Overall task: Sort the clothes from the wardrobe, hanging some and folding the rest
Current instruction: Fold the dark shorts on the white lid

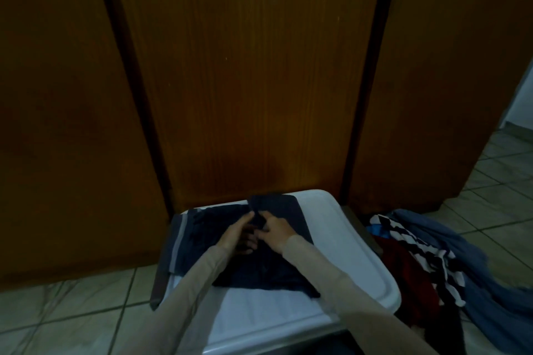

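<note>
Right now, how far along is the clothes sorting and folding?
Early to midway, it seems. One grey-banded dark garment lies flat on the white plastic lid. In hand: the left hand and right hand work a dark navy garment on the lid. Left: a heap of striped, red and blue clothes on the tiled floor. No hung clothes show.

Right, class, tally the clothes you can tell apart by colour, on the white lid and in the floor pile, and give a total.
Dark navy, on the white lid: 2 (folded garment, grey-banded garment)
Blue: 1
Red: 1
Black-and-white patterned: 1
Total: 5, though the heap may hide more.
</note>
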